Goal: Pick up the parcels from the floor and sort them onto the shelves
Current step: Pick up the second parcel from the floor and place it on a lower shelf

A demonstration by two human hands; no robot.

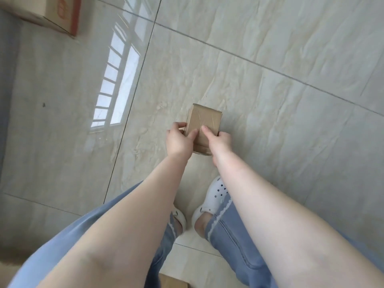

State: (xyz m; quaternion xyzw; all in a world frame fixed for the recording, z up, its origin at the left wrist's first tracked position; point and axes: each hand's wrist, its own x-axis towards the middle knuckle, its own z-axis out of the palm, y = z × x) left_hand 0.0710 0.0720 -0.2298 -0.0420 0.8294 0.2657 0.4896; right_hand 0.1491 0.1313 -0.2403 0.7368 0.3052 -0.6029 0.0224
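Observation:
A small brown cardboard parcel (204,119), wrapped in clear tape, is held over the glossy tiled floor in the middle of the head view. My left hand (180,140) grips its left edge, thumb on top. My right hand (218,140) grips its near right side, thumb laid on the top face. Whether the parcel touches the floor I cannot tell. No shelves are in view.
A larger cardboard box (52,13) with red print lies at the top left. The corner of another brown box (173,282) shows at the bottom edge between my legs. My feet in white clogs (214,196) stand just behind the parcel. A window reflection (116,88) glares on the tiles.

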